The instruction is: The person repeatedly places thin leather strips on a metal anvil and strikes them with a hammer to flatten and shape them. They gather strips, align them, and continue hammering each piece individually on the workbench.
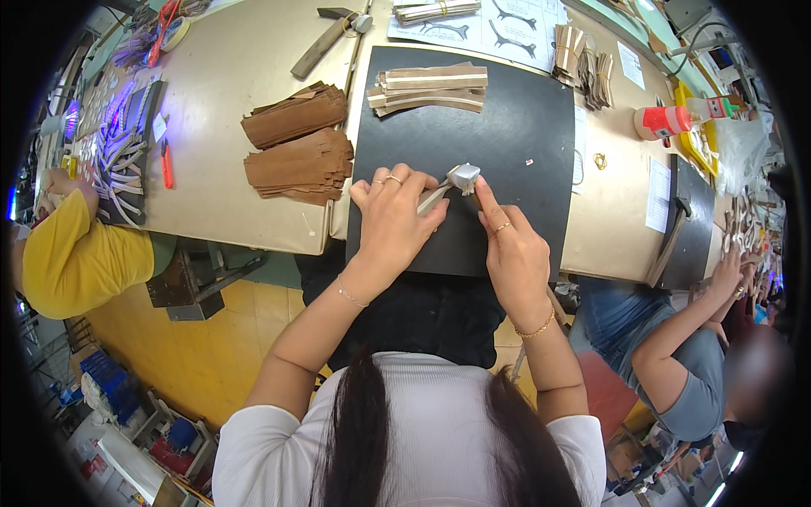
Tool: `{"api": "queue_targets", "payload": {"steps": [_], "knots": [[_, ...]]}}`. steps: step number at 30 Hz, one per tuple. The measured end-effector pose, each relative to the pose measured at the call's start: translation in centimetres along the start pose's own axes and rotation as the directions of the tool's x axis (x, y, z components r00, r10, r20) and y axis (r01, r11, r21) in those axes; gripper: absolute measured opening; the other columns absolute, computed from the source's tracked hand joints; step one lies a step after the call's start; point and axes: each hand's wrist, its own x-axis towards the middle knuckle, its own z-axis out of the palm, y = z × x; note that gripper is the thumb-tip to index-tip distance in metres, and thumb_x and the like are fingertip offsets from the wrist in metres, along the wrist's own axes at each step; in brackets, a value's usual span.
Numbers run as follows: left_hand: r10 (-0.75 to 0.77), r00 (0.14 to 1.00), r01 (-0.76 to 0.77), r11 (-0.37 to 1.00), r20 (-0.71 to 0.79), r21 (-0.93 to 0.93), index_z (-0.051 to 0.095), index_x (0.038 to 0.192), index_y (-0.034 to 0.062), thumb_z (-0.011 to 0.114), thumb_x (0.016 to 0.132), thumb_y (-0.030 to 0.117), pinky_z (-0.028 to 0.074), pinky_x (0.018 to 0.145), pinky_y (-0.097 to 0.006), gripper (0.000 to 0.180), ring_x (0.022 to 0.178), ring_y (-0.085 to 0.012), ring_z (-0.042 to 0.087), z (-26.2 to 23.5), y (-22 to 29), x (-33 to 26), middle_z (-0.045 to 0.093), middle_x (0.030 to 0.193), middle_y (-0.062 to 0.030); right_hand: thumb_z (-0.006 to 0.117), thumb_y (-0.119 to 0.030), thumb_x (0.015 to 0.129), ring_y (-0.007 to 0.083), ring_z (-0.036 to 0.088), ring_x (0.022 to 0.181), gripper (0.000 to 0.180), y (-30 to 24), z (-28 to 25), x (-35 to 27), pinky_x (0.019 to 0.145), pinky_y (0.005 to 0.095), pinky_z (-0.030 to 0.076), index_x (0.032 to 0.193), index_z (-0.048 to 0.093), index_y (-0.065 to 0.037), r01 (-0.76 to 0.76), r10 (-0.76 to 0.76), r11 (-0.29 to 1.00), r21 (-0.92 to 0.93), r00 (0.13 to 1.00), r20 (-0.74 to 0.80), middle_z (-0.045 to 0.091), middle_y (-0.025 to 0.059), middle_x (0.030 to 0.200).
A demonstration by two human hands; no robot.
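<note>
My left hand is closed round a pale strip over the near part of a black mat. The strip's far end reaches the metal head of a hammer. Closed on that hammer, with the index finger stretched toward its head, is my right hand. Most of the handle hides under my fingers. Farther up the mat lies a stack of brown and cream strips. Two piles of brown leather strips rest on the table left of the mat.
Another hammer lies at the far left of the mat. Printed sheets and bundled strips sit beyond it. A red-and-white bottle stands at right. Co-workers sit on both sides; a red cutter lies left.
</note>
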Motion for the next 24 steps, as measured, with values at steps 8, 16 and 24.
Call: {"api": "queue_targets", "payload": {"steps": [8,16,24], "knots": [[-0.053,0.999,0.053,0.996,-0.003,-0.074,0.077,0.089,0.0123,0.08,0.082,0.018,0.029,0.09,-0.039,0.01,0.095,-0.02,0.056,0.17,0.12,-0.13,0.065,0.092,0.0019,0.07,-0.01,0.094,0.0244,0.067,0.065,0.053,0.06,0.16,-0.18,0.058,0.0381,0.055,0.144,0.062,-0.023,0.0,0.0,1.0,-0.008,1.0,0.001,0.066,0.0052,0.085],[-0.075,0.997,0.074,0.993,-0.012,-0.091,0.076,0.085,0.0117,0.078,0.082,0.017,0.029,0.09,-0.04,0.007,0.093,-0.0206,0.055,0.42,0.25,0.02,0.066,0.089,0.0023,0.071,-0.01,0.093,0.0239,0.067,0.065,0.053,0.01,0.19,-0.12,0.058,0.0375,0.055,0.143,0.062,-0.023,0.0,0.0,1.0,-0.015,1.0,-0.004,0.066,0.005,0.085],[-0.063,0.998,0.062,0.996,-0.017,-0.059,0.074,0.079,0.0119,0.078,0.08,0.017,0.029,0.088,-0.04,0.006,0.09,-0.0205,0.054,0.52,0.36,0.31,0.065,0.086,0.0031,0.07,-0.007,0.093,0.0235,0.068,0.068,0.053,-0.35,-0.69,-0.07,0.06,0.0367,0.056,0.142,0.063,-0.023,-0.022,0.03,0.996,0.084,0.995,-0.099,0.069,0.0049,0.09]]}}
